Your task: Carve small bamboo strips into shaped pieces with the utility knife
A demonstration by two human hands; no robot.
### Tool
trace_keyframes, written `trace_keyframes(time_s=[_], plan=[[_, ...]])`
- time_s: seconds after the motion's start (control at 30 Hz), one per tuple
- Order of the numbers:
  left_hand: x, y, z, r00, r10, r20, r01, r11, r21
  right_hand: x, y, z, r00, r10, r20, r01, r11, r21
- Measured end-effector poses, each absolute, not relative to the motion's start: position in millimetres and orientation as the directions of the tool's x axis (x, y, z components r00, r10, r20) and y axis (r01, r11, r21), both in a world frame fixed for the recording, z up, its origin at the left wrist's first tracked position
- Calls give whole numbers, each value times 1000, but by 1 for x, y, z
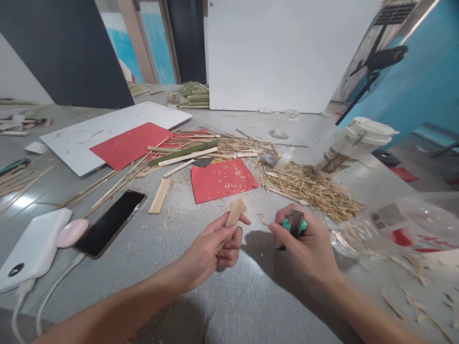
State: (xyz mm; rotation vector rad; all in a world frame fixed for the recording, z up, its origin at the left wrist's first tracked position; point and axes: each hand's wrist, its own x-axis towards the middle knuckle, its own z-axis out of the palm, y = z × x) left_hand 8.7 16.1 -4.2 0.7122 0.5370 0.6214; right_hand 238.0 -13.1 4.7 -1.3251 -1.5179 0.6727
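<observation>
Between the thumb and fingers of my left hand is a flat, pale wooden strip, its rounded, shaped end pointing up and away. My right hand is closed around a green and black utility knife; its blade cannot be made out clearly. The two hands are apart, with a thin curl of shaving by the right fingertips. Just beyond them lies a red sheet scattered with shavings. A short flat wooden piece rests to the left of that sheet.
On the left are a phone, a white power bank with cables, and a pink rounded object. Dried straw, a clear plastic bottle and a white-lidded container stand right. Behind are sticks and a white board.
</observation>
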Motion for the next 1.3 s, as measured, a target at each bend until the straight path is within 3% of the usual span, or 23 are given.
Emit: trace_keyframes(time_s=[0.13,0.33,0.5,0.97,1.3], plan=[[9,16,-7,730,663,-163,-432,633,642,246,-8,7,-7,908,419,577,346,-740],[10,16,-9,706,683,-188,-510,675,534,251,-8,10,-220,882,417,519,468,-715],[6,15,-9,767,620,-168,-456,709,538,248,-6,12,-464,779,423,536,627,-566],[9,11,-11,766,614,-191,-418,702,577,249,1,1,-524,794,307,634,605,-482],[7,9,-10,788,586,-189,-378,703,602,246,-3,2,-509,796,328,652,605,-457]])
